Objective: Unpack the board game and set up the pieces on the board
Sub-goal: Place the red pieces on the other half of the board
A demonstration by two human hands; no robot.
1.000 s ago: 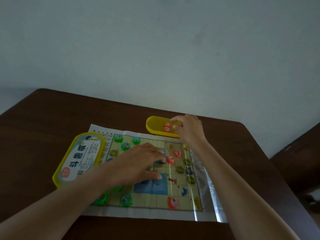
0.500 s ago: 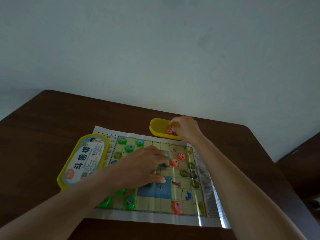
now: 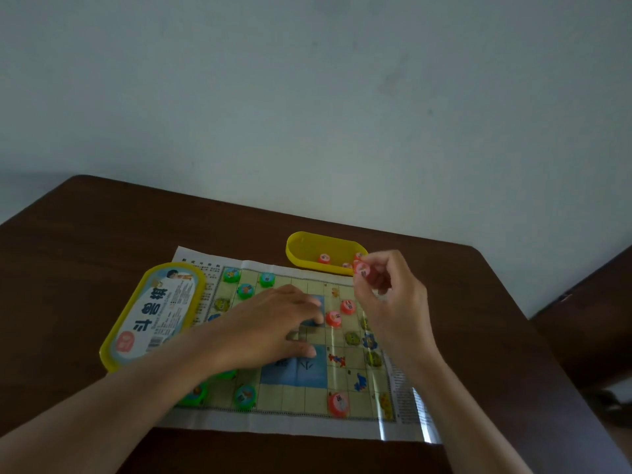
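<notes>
Nearest, the paper board (image 3: 301,396) lies flat on the counter (image 3: 85,241), carrying green pieces (image 3: 245,395) and red pieces (image 3: 338,403). The left hand (image 3: 270,326) presses it with straight fingers. The right hand (image 3: 393,295) pinches one red disc (image 3: 361,269) just before the yellow tray (image 3: 294,247), which holds more.

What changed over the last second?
The right hand came out of the yellow tray, now pinching a red piece, and moved back toward the person over the board's far edge. The left hand stayed flat on the board; the placed pieces and the lid did not move.
</notes>
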